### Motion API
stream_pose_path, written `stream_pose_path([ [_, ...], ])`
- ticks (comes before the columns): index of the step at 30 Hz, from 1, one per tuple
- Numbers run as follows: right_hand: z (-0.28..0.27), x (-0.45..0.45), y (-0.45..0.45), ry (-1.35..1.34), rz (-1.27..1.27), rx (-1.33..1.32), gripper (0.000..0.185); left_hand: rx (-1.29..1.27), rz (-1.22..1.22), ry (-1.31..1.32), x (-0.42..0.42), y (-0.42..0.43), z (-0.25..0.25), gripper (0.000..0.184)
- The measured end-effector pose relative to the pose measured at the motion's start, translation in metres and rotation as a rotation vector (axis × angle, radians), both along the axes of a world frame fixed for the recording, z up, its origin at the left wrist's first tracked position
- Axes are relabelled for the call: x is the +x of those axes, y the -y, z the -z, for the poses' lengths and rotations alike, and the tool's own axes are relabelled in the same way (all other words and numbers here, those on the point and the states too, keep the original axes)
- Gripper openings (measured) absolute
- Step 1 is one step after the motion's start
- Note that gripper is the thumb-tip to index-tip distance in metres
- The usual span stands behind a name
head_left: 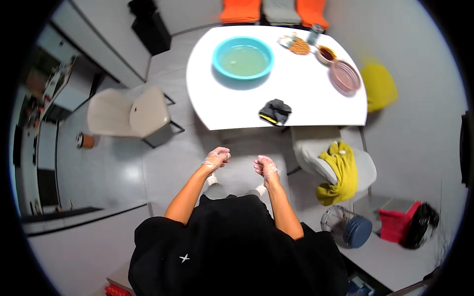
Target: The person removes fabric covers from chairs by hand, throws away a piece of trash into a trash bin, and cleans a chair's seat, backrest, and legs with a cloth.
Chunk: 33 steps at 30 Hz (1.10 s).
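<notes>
My left hand (217,158) is held in the air over the floor in front of me, its fingers loosely curled with nothing in them. To its right my right hand (267,168) hovers at about the same height, fingers half bent and holding nothing. Both seem covered by thin clear plastic gloves. Nearest beyond them is the white table (237,108), with a dark grey bundle with a yellow edge (275,112), perhaps folded cloth or gloves, near its front edge. A turquoise basin (243,77) of cloudy liquid stands farther back on the left. Neither hand touches the table.
Back right on the table are a pile of brown pieces (299,46), a can (314,34), a bowl of dark liquid (326,55) and a pink basket (345,77). A beige chair (129,113) stands left; a grey chair (366,168) with a yellow garment (344,170) stands right.
</notes>
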State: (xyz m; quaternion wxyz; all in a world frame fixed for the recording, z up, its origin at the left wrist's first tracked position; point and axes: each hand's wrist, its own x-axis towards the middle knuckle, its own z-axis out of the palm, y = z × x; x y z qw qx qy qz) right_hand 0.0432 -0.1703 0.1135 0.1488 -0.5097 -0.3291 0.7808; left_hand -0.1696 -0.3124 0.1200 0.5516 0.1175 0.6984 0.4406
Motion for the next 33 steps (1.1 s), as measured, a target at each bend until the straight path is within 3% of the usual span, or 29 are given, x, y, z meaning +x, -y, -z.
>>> stream_pose_path([
  [9, 0.003, -0.182, 0.118, 0.052, -0.425, -0.029, 0.023, -0.012, -0.280, 0.009, -0.129, 0.150, 0.027, 0.030],
  [11, 0.001, -0.202, 0.133, 0.067, -0.489, -0.045, 0.023, -0.052, -0.336, -0.005, -0.152, 0.179, 0.052, 0.030],
  [16, 0.028, -0.228, 0.122, 0.116, -0.566, 0.008, 0.027, 0.043, -0.443, 0.018, -0.188, 0.202, 0.034, 0.030],
  [19, 0.050, -0.233, 0.086, 0.207, -0.453, 0.115, 0.026, 0.043, -0.460, 0.041, -0.201, 0.203, 0.041, 0.031],
  [20, 0.053, -0.233, 0.072, 0.177, -0.383, 0.261, 0.020, 0.036, -0.463, 0.045, -0.206, 0.201, 0.042, 0.031],
  [22, 0.083, -0.225, 0.018, 0.247, -0.242, 0.585, 0.032, 0.017, -0.449, 0.045, -0.218, 0.193, 0.036, 0.031],
  [23, 0.075, -0.228, -0.007, 0.385, -0.167, 0.593, 0.038, 0.004, -0.439, 0.043, -0.226, 0.190, 0.033, 0.031],
  [24, 0.087, -0.209, -0.035, 0.155, -0.012, 0.589, 0.043, -0.006, -0.454, 0.045, -0.235, 0.189, 0.031, 0.029],
  [26, 0.131, -0.183, -0.139, 1.100, -0.374, 1.185, 0.061, -0.016, -0.499, 0.047, -0.252, 0.179, 0.030, 0.026],
  [27, 0.097, -0.193, -0.139, 1.195, -0.311, 1.145, 0.074, -0.036, -0.458, 0.025, -0.262, 0.176, 0.029, 0.028],
  [28, 0.025, -0.209, -0.125, 1.289, -0.249, 1.103, 0.087, -0.057, -0.419, 0.005, -0.273, 0.178, 0.026, 0.030],
  [30, -0.031, -0.233, -0.138, 1.438, -0.268, 0.677, 0.099, -0.098, -0.386, -0.013, -0.296, 0.174, 0.021, 0.031],
  [32, 0.022, -0.206, -0.200, 1.356, -0.193, 0.575, 0.103, -0.144, -0.378, -0.008, -0.317, 0.169, 0.016, 0.031],
  [33, 0.085, -0.175, -0.242, 1.135, -0.185, 0.555, 0.102, -0.158, -0.377, -0.029, -0.327, 0.167, 0.016, 0.031],
])
